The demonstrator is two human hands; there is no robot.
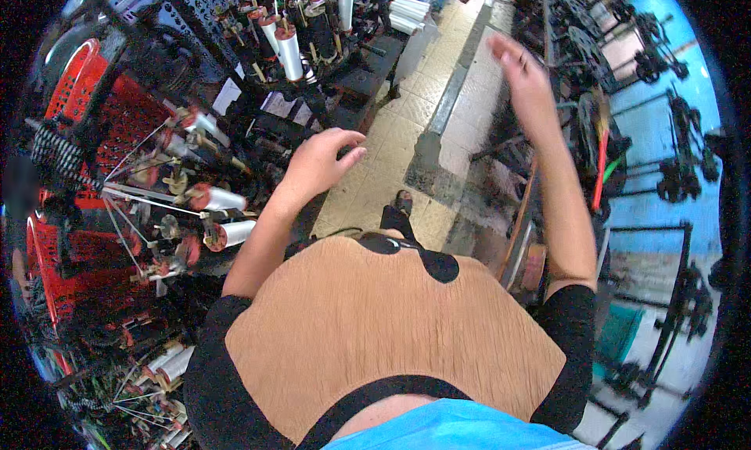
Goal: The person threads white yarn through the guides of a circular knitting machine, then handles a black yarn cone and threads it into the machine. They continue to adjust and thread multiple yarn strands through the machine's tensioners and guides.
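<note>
My left hand (322,165) is held out over the walkway, its fingers loosely curved and the thumb apart, with nothing in it. It is nearest to the machine with white thread spools (233,233) on the left, but touches none of them. Farther forward, my right hand (519,68) is raised beside the machines on the right. Its fingers are stretched out and somewhat blurred, and no object shows in it.
A tiled walkway (379,157) runs ahead between machine rows, with a dark metal strip (450,98) along it. Red perforated panels (74,82) stand on the left. More upright spools (289,53) are ahead left. White tubes (408,14) lie stacked farther off. Dark machine frames (677,176) line the right.
</note>
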